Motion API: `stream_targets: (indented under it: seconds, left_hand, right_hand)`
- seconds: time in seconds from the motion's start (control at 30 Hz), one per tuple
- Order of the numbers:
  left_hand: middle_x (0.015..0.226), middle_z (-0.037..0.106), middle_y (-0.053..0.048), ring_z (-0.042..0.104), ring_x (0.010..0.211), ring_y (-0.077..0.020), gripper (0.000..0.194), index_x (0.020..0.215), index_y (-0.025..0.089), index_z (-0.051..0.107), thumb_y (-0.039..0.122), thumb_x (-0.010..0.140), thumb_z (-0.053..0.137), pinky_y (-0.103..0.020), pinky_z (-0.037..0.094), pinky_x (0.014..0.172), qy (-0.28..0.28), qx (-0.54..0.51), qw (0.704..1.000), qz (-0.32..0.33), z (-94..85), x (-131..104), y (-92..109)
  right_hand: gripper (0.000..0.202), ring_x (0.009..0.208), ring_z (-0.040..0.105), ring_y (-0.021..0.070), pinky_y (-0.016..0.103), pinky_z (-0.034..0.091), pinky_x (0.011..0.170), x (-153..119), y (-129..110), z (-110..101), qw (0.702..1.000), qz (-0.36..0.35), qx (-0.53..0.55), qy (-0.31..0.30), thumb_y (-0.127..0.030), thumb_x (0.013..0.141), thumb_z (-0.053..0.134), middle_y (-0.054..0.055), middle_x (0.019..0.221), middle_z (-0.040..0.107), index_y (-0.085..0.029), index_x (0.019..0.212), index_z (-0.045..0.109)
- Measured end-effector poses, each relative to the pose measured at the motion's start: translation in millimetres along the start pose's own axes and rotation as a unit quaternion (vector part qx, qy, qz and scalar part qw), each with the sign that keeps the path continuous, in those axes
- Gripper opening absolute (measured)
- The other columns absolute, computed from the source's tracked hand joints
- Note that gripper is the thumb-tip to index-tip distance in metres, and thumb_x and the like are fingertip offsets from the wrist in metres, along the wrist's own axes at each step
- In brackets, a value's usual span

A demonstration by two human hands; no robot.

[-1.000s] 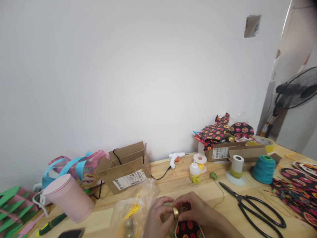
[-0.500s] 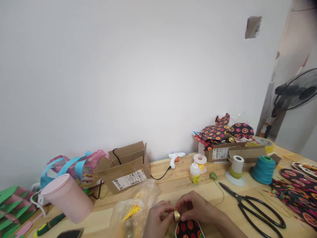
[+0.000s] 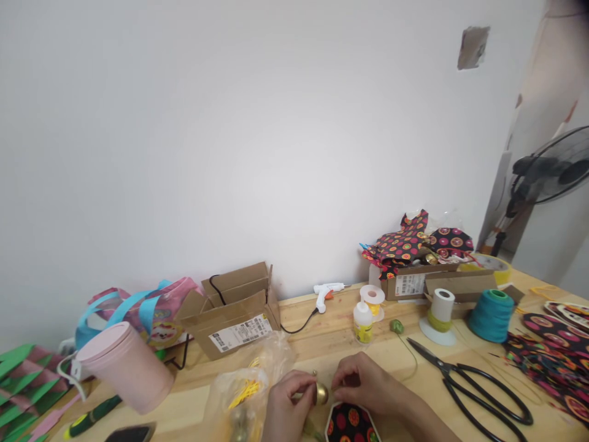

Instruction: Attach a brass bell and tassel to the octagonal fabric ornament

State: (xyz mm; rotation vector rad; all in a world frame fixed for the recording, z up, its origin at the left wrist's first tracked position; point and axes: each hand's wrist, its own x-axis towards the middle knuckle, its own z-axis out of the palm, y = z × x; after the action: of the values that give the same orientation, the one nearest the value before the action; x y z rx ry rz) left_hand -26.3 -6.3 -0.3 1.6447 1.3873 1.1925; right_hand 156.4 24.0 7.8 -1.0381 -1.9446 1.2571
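Note:
My left hand (image 3: 289,405) pinches a small brass bell (image 3: 321,393) between thumb and fingertips near the front of the table. Just right of it, my right hand (image 3: 361,382) has its thumb and fingers drawn together, apart from the bell. Whatever those fingers hold, perhaps a fine thread, is too small to make out. Below the right hand lies a black fabric piece (image 3: 350,422) with a red and orange pattern and a pale edge. A tiny gold bead (image 3: 315,372) shows just behind the left fingertips.
Large black scissors (image 3: 478,393) lie at right, near a teal thread cone (image 3: 490,316) and patterned pieces. Behind stand a glue bottle (image 3: 363,322), a glue gun (image 3: 324,296) and cardboard boxes (image 3: 230,313). A plastic bag (image 3: 243,393) and pink cup (image 3: 125,367) are at left.
My right hand has come away from the bell. My left hand has shifted slightly left, carrying the bell with it, and more of the patterned fabric piece shows.

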Motion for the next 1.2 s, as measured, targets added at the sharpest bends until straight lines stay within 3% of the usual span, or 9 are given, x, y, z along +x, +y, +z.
stream_targets:
  seconds: [0.3,0.57,0.83,0.93,1.03,1.2]
  left_hand:
    - [0.067,0.062,-0.005,0.056,0.055,-0.0149,0.016,0.066,0.017,0.068,0.029,0.065,0.060,-0.022,0.047,0.049,0.020,-0.045,0.999,-0.017,3.8,1.3,-10.3]
    - [0.065,0.063,-0.003,0.055,0.048,-0.0120,0.017,0.066,0.015,0.067,0.031,0.062,0.062,-0.020,0.043,0.043,0.035,-0.096,0.991,-0.084,6.3,-0.4,-12.5]
    - [0.064,0.063,-0.003,0.052,0.041,-0.0100,0.022,0.067,0.013,0.066,0.034,0.061,0.063,-0.018,0.040,0.037,0.038,-0.091,0.990,-0.102,7.8,0.4,-10.2]
    - [0.067,0.063,-0.004,0.058,0.051,-0.0142,0.021,0.068,0.015,0.066,0.035,0.064,0.060,-0.021,0.046,0.045,0.033,-0.046,0.997,-0.059,6.2,-0.8,-2.8]
    - [0.071,0.064,-0.006,0.060,0.066,-0.0182,0.018,0.069,0.019,0.066,0.032,0.070,0.055,-0.024,0.049,0.057,0.019,0.026,0.999,0.011,6.2,-2.5,6.6]
    - [0.075,0.064,-0.007,0.060,0.070,-0.0192,0.016,0.075,0.021,0.067,0.027,0.072,0.053,-0.024,0.051,0.057,0.013,0.064,0.996,0.057,9.8,-5.2,17.1]
  right_hand:
    - [0.014,0.051,0.043,0.0088,0.018,0.031,0.045,1.8,-5.1,4.9,0.998,-0.038,-0.046,0.023,-0.016,0.064,0.054,-0.001,0.056,0.056,-0.016,0.067,0.067]
    - [0.015,0.049,0.041,0.0079,0.017,0.030,0.044,1.6,-6.1,6.0,0.998,-0.026,-0.046,0.041,-0.015,0.062,0.054,-0.002,0.054,0.055,-0.015,0.071,0.066]
    - [0.015,0.049,0.042,0.0081,0.017,0.030,0.044,3.2,-4.1,8.9,0.997,-0.029,-0.052,0.045,-0.013,0.064,0.051,-0.001,0.054,0.055,-0.015,0.065,0.066]
    - [0.015,0.050,0.041,0.0078,0.017,0.031,0.044,2.8,-2.4,10.0,0.999,-0.028,-0.016,0.038,-0.014,0.062,0.055,-0.002,0.059,0.057,-0.016,0.074,0.064]
    - [0.032,0.056,0.046,0.0093,0.018,0.036,0.049,2.0,-1.9,11.4,0.999,-0.032,0.017,0.036,-0.017,0.057,0.063,0.000,0.073,0.062,-0.017,0.089,0.061]
    - [0.023,0.063,0.050,0.0120,0.020,0.040,0.057,2.0,-4.5,9.9,0.999,-0.027,0.040,-0.005,-0.018,0.059,0.063,0.000,0.072,0.062,-0.017,0.082,0.065]
